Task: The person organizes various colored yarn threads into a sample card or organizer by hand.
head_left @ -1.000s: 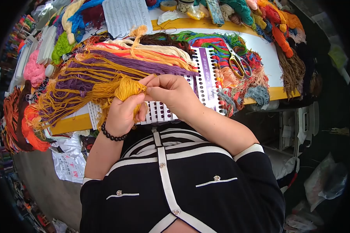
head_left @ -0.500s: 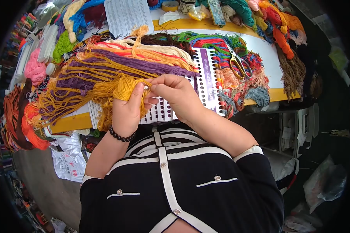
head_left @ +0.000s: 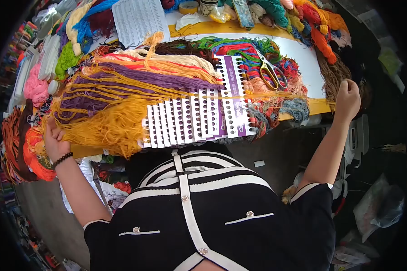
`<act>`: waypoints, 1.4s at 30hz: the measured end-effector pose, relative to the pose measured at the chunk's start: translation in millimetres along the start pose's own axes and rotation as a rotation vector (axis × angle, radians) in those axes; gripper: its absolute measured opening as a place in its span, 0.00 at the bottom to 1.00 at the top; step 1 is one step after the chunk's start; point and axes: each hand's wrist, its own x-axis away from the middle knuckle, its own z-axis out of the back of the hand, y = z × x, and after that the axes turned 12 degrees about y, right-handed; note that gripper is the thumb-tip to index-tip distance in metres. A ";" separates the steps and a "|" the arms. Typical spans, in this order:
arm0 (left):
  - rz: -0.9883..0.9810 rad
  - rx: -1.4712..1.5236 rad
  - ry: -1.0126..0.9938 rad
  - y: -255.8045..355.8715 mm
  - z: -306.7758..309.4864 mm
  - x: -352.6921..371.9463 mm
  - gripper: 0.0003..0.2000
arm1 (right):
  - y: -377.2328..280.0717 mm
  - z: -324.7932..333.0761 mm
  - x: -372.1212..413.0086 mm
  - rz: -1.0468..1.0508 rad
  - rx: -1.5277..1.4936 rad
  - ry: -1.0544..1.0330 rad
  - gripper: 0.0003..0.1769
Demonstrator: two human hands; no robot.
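My left hand (head_left: 55, 140) grips one end of a mustard-yellow thread bundle (head_left: 108, 124) at the table's left front edge. My right hand (head_left: 348, 97) is far out to the right, closed on the other end of a few yellow strands (head_left: 257, 95) drawn taut across the table. The strands run over a row of white punched thread-organizer cards (head_left: 190, 119) lying in front of me. Purple thread (head_left: 144, 79) and cream and orange skeins lie just behind the yellow bundle.
Gold-handled scissors (head_left: 270, 72) rest on mixed coloured threads at the right. A printed sheet (head_left: 138, 18) lies at the back. Pink and green skeins sit at the left, orange thread (head_left: 34, 153) hangs off the left edge, brown thread (head_left: 334, 74) at the right edge.
Both hands were together in front of me on a yellow skein; now they have pulled wide apart, left to the left edge, right far right, stretching yellow strands across the cards.
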 end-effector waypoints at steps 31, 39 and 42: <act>-0.145 -1.026 -0.975 -249.1 -117.1 185.9 0.06 | -147.7 -106.1 187.0 -0.012 -0.434 -1.195 0.14; 0.591 -0.479 -0.862 -227.7 -126.2 204.4 0.06 | -141.0 -109.5 188.2 -0.618 -0.830 -1.345 0.05; 0.260 -0.689 -1.071 -248.7 -117.4 198.6 0.11 | -140.3 -104.9 178.4 -0.853 -0.959 -1.404 0.04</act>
